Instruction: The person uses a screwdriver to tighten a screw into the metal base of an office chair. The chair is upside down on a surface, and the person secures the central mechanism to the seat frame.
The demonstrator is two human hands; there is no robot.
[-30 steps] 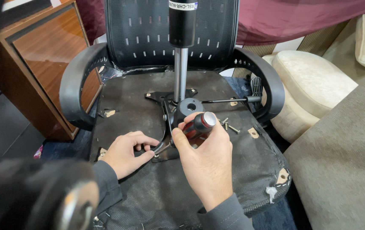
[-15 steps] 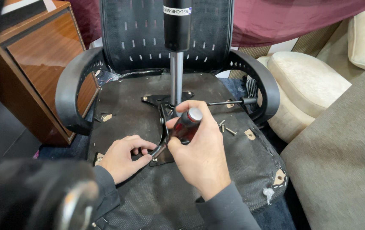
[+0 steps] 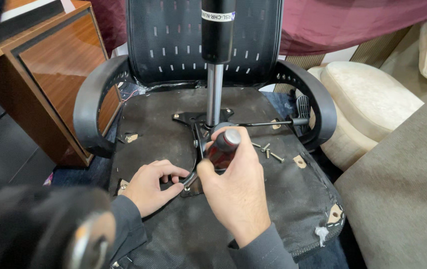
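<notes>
An upturned black office chair lies before me, its seat underside (image 3: 153,139) facing up. A black metal mechanism plate (image 3: 193,124) is on it, with a gas cylinder (image 3: 214,74) rising from the middle. My right hand (image 3: 233,184) grips a screwdriver with a dark red handle (image 3: 222,149), held upright over the near end of the plate. My left hand (image 3: 151,184) rests on the seat, fingertips touching the curved near edge of the plate. The screwdriver's tip is hidden behind my hand.
Several loose screws (image 3: 268,152) lie on the seat right of the plate. A lever rod (image 3: 268,122) runs right toward the armrest (image 3: 318,109). A wooden cabinet (image 3: 49,74) stands left, cream cushions (image 3: 368,99) and a grey sofa (image 3: 403,189) right.
My right hand with the screwdriver has moved down and slightly left, closer to the near end of the plate. My left hand stays on the plate's edge.
</notes>
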